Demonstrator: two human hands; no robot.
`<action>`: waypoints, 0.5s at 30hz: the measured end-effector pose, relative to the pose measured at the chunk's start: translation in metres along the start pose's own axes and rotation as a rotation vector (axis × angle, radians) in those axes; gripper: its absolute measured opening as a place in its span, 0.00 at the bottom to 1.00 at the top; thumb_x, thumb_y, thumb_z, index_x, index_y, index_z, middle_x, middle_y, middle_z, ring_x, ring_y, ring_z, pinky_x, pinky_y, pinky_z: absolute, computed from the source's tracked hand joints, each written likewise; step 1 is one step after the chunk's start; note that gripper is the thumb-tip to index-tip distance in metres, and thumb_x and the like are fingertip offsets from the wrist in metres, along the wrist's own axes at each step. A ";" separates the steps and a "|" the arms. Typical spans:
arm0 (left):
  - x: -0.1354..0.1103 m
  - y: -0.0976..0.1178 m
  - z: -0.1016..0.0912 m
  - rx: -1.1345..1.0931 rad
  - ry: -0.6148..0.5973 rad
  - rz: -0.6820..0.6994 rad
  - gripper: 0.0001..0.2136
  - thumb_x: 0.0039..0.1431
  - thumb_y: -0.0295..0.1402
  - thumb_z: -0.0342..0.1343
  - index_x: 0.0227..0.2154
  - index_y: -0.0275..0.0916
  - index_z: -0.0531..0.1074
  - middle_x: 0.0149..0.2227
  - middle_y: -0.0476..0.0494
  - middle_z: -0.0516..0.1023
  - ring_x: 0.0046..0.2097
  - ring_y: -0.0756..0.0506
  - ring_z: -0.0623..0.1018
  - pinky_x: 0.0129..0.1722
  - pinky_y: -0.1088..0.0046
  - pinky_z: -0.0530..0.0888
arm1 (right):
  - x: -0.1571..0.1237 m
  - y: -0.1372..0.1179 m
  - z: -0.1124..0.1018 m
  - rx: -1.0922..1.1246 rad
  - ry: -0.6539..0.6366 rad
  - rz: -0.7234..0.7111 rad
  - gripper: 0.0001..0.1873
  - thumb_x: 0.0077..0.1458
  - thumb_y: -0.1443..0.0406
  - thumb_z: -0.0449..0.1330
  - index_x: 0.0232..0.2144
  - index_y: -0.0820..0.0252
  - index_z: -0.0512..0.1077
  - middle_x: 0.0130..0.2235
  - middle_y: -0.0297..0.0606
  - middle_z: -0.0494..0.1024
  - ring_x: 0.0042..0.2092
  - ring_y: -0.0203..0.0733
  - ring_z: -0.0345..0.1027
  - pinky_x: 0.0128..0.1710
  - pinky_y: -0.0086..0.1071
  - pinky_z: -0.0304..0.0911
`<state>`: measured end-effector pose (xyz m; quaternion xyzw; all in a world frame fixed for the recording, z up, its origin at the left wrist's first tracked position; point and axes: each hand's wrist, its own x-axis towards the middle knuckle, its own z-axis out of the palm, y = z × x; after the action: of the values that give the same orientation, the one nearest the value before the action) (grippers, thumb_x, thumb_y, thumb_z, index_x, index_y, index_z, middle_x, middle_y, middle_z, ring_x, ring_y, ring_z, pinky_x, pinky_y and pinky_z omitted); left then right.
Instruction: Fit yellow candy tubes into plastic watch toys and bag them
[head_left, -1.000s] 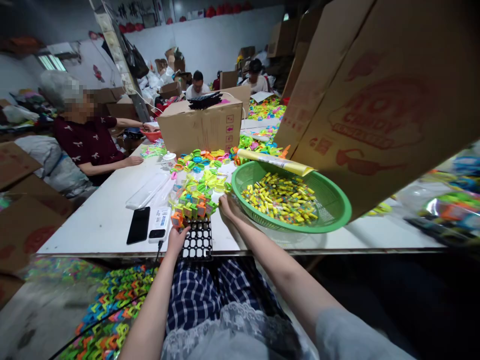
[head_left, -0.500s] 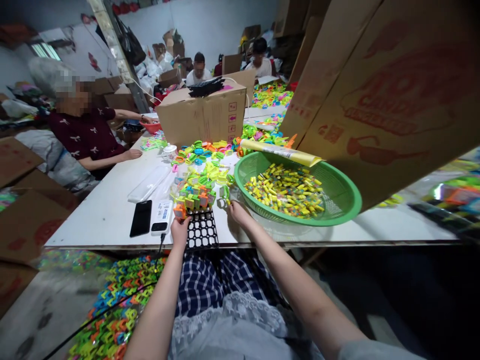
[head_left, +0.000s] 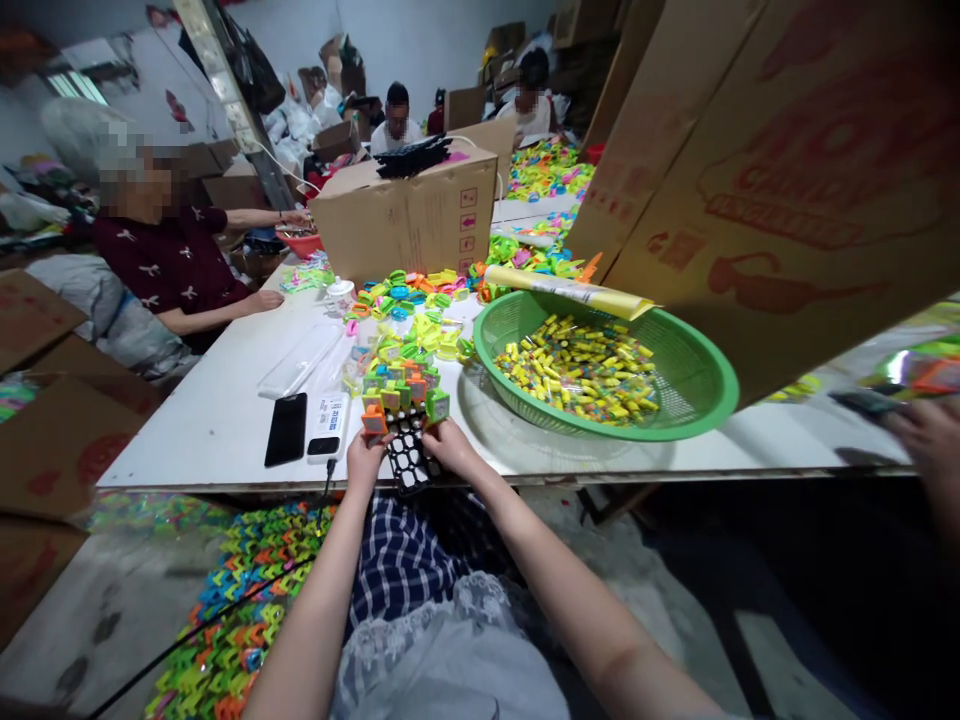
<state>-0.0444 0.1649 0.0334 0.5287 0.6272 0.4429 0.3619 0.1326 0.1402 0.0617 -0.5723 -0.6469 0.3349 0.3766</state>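
A black grid tray (head_left: 406, 462) lies at the table's front edge, its far rows filled with small colourful plastic pieces (head_left: 395, 383) standing upright. My left hand (head_left: 365, 462) is closed at the tray's left edge, fingertips beside an orange plastic piece (head_left: 374, 421). At the right edge, my right hand (head_left: 452, 449) pinches a green plastic piece (head_left: 437, 404) against the tray; its fingertips are partly hidden. Loose plastic pieces (head_left: 431, 335) lie heaped just beyond the tray.
To the right stands a green basket (head_left: 701, 400) of yellow-wrapped items, a yellow roll (head_left: 570, 291) across its rim. A phone (head_left: 286, 430) and a small white device (head_left: 324, 448) lie left. Cardboard boxes (head_left: 401, 225) stand behind. A co-worker (head_left: 176, 255) sits left; another person's hand (head_left: 930, 440) shows far right.
My right hand has moved left and nearer to me, from the table beside the basket to the tray's right edge, bringing the green piece. Another person's hand has appeared at far right.
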 end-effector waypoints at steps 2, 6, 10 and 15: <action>0.000 -0.001 -0.002 0.002 -0.004 0.012 0.14 0.43 0.36 0.62 0.34 0.35 0.73 0.35 0.41 0.80 0.38 0.43 0.78 0.39 0.70 0.72 | 0.005 -0.004 0.007 -0.011 -0.018 -0.032 0.10 0.47 0.72 0.54 0.35 0.64 0.69 0.36 0.40 0.73 0.33 0.40 0.66 0.35 0.30 0.64; -0.003 0.001 0.003 0.035 0.036 0.014 0.14 0.41 0.38 0.63 0.32 0.35 0.74 0.34 0.40 0.80 0.39 0.41 0.78 0.40 0.68 0.71 | 0.012 -0.010 0.019 -0.083 -0.011 -0.091 0.09 0.46 0.73 0.56 0.33 0.63 0.70 0.39 0.41 0.73 0.38 0.42 0.66 0.39 0.31 0.62; -0.007 0.005 0.008 0.039 0.063 0.010 0.13 0.43 0.37 0.62 0.33 0.35 0.76 0.33 0.41 0.81 0.38 0.41 0.78 0.40 0.69 0.70 | 0.014 -0.011 0.023 -0.194 0.008 -0.119 0.07 0.46 0.73 0.57 0.32 0.64 0.71 0.39 0.43 0.74 0.40 0.44 0.66 0.40 0.32 0.61; -0.010 0.004 0.010 0.044 0.088 0.012 0.11 0.45 0.36 0.60 0.32 0.36 0.76 0.33 0.41 0.80 0.38 0.42 0.78 0.40 0.69 0.71 | 0.014 -0.009 0.024 -0.321 0.023 -0.170 0.05 0.49 0.71 0.59 0.32 0.64 0.72 0.38 0.44 0.75 0.41 0.45 0.67 0.43 0.34 0.59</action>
<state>-0.0322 0.1565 0.0341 0.5204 0.6487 0.4540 0.3197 0.1062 0.1526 0.0592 -0.5720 -0.7339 0.1876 0.3147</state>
